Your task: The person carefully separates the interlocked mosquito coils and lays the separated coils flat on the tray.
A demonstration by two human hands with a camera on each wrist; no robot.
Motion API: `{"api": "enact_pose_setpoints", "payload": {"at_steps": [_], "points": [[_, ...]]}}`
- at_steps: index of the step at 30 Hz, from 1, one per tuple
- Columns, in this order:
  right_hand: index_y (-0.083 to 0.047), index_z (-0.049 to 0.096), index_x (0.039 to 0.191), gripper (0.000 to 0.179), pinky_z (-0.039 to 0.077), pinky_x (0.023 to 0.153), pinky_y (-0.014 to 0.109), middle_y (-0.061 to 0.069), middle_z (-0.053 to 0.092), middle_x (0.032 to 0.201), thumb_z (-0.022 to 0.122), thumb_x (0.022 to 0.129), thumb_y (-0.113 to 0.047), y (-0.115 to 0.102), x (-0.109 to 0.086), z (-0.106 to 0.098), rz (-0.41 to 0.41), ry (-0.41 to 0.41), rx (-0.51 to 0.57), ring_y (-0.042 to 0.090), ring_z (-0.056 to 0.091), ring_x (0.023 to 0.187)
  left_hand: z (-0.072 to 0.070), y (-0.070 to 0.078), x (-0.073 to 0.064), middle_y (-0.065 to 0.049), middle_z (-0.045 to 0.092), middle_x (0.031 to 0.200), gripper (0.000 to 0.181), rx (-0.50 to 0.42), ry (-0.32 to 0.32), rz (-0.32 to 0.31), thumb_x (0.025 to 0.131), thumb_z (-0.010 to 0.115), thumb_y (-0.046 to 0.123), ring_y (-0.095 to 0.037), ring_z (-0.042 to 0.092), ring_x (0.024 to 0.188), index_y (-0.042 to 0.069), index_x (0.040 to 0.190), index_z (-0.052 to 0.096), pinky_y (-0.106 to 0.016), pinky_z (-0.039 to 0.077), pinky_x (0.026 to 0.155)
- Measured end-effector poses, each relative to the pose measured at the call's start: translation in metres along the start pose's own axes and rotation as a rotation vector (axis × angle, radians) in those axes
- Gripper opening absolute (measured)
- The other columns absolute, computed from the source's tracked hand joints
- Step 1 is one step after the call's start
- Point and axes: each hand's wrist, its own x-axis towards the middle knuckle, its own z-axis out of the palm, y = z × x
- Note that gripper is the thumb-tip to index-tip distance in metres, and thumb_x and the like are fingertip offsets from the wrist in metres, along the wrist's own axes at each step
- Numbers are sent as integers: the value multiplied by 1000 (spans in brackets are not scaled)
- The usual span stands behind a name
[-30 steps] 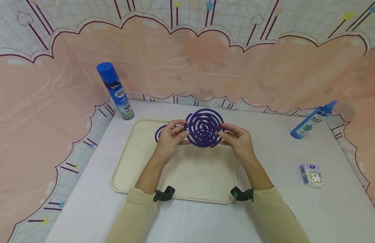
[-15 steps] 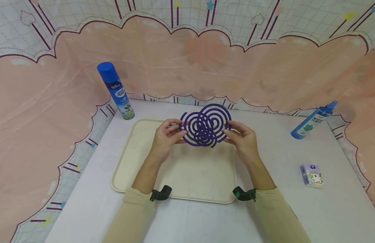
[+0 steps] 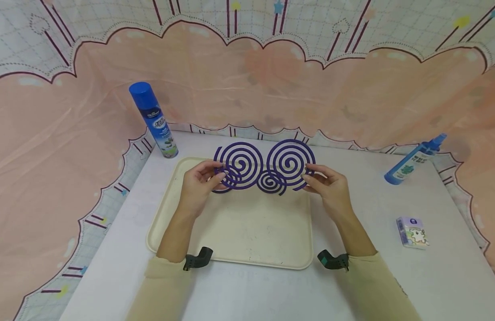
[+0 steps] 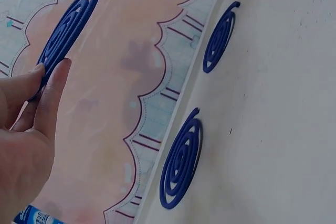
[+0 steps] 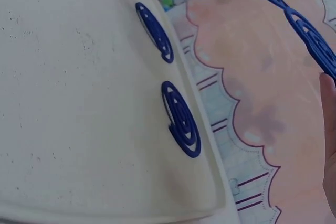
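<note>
Two dark blue mosquito coils are held up side by side over the far part of a cream tray [image 3: 247, 232]. My left hand [image 3: 195, 189] pinches the left coil [image 3: 240, 166] at its outer edge between thumb and fingers. By its right edge, the right coil [image 3: 290, 163] is pinched in my right hand [image 3: 329, 189]. Below them, two more coils lie flat near the tray's far rim: one [image 3: 271, 182] shows between the held coils, the other is partly covered by the left coil and hand. The left wrist view shows both lying coils [image 4: 181, 166] apart from each other.
A blue aerosol can [image 3: 154, 120] stands behind the tray's left corner. To the right are a blue spray bottle [image 3: 414, 159] and a small purple-and-white pack [image 3: 412, 232] on the white table [image 3: 352, 214]. A patterned peach cloth [image 3: 247, 84] hangs behind.
The two held coils, overlapping a second ago, have been drawn apart, left hand going left and right hand right. The lying coils now show in the gap and through the left coil.
</note>
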Motion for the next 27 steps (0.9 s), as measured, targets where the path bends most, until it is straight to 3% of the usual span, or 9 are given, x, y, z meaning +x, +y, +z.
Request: {"api": "enact_pose_setpoints", "payload": {"at_steps": [7,16,21,24,27], "points": [[9,68,120,34,63,75,24,0,72,106,76,88,-1,-1,-7,-7,-29,-17,-64,7,72,85,-17,1,-10,7,69,107,29,24,58,4,93,66,-9,-3,67,95,-12,121,61,-23,63,74],[10,66,123,35,63,77,24,-5,67,109,74,90,-1,3,-21,-13,52,-55,-169,3,73,87,-40,0,-33,10,69,104,29,92,85,-9,92,67,-10,-2,67,94,-14,120,61,-25,63,72],[9,65,125,38,63,79,24,-6,69,110,74,92,-6,9,-29,-18,117,-138,-230,5,75,89,-49,-2,-47,11,66,105,30,172,63,-74,94,68,-3,1,66,95,-11,122,62,-23,63,74],[8,64,126,38,63,81,25,-8,70,110,74,92,-6,14,-35,-20,161,-191,-252,7,76,92,-51,-5,-56,3,65,106,31,211,40,-139,94,69,0,-1,65,94,-9,123,62,-25,64,76],[9,65,126,39,64,80,26,1,71,114,74,92,-6,20,-39,-19,188,-222,-260,7,76,92,-53,-10,-62,-4,63,105,30,238,19,-188,95,67,-1,-3,64,91,-8,124,62,-26,64,76]]}}
